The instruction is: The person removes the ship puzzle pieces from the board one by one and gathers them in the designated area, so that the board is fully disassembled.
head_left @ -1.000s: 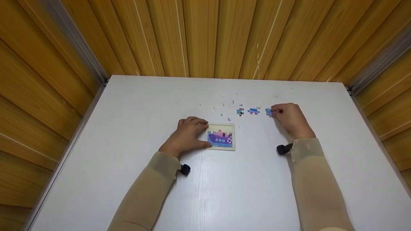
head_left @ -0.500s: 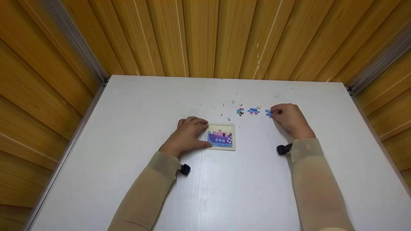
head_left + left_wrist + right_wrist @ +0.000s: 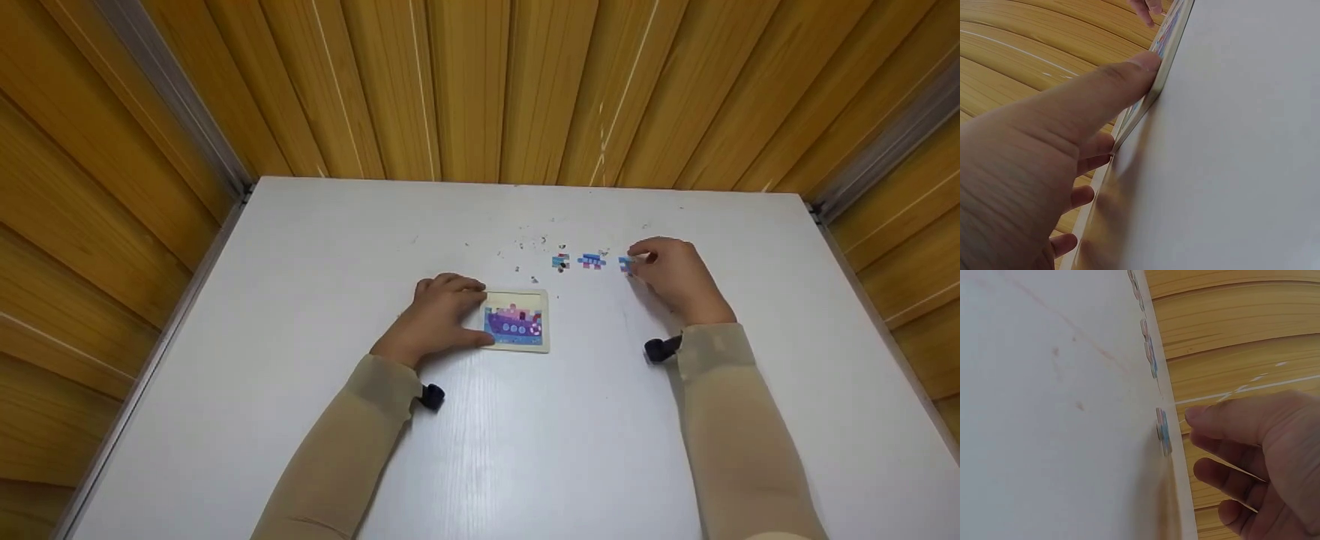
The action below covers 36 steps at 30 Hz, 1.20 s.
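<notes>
My left hand (image 3: 442,315) holds the left side of a small framed jigsaw puzzle (image 3: 545,322). Its thumb lies on the near left corner and a forefinger touches the far left one. A purple and pink ship fills the lower part of the picture; bare cream backing shows at the top. Over to the right, my right hand (image 3: 671,277) hovers beside a blue jigsaw piece (image 3: 1163,431) lying flat on the table. In the right wrist view its thumb and loosely bent fingers stand slightly apart from that piece.
Two more jigsaw pieces lie in a row to the left: a blue and pink one (image 3: 592,261) and a multicoloured one (image 3: 561,261). Small dark marks dot the white table (image 3: 525,435). Yellow wood-look panels (image 3: 465,90) rise behind its far edge.
The right fingers turned the blue piece on the table, then parted and came off it slightly. The left hand and framed puzzle stayed in place.
</notes>
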Each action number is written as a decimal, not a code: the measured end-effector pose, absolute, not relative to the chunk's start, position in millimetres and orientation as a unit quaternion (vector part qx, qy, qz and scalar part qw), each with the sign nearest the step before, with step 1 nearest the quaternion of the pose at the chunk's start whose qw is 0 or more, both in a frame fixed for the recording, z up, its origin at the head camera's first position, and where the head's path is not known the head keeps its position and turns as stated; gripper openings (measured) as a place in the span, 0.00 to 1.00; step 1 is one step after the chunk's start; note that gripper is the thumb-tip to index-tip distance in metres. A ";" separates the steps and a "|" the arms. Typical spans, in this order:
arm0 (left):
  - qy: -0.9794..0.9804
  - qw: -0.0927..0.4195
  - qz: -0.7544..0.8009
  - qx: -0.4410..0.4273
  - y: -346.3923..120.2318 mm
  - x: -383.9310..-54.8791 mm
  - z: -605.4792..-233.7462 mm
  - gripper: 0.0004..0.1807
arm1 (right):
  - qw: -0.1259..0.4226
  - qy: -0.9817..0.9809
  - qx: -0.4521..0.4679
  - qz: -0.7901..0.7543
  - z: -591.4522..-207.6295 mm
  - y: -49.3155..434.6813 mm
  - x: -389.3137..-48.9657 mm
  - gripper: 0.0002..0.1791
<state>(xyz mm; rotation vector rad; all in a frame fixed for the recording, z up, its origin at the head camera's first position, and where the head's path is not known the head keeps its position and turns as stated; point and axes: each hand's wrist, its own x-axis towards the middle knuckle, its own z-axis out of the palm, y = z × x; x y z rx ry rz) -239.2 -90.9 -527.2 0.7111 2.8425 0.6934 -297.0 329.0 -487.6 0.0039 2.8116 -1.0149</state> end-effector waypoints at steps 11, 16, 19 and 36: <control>0.943 0.063 0.224 0.236 -90.9 -239.7 -526.6 0.47 | 0.038 0.928 -0.058 -0.366 -479.3 304.3 -295.7 0.19; 0.942 0.056 0.224 0.245 -92.4 -240.2 -528.6 0.46 | 0.029 0.918 -0.083 -0.386 -475.6 291.7 -293.4 0.19; 0.941 0.055 0.225 0.247 -92.9 -240.7 -529.3 0.46 | 0.027 0.914 -0.088 -0.395 -471.8 282.9 -290.4 0.20; 0.940 0.058 0.230 0.246 -91.3 -243.9 -529.9 0.46 | 0.039 0.904 -0.109 -0.411 -456.9 243.9 -272.9 0.19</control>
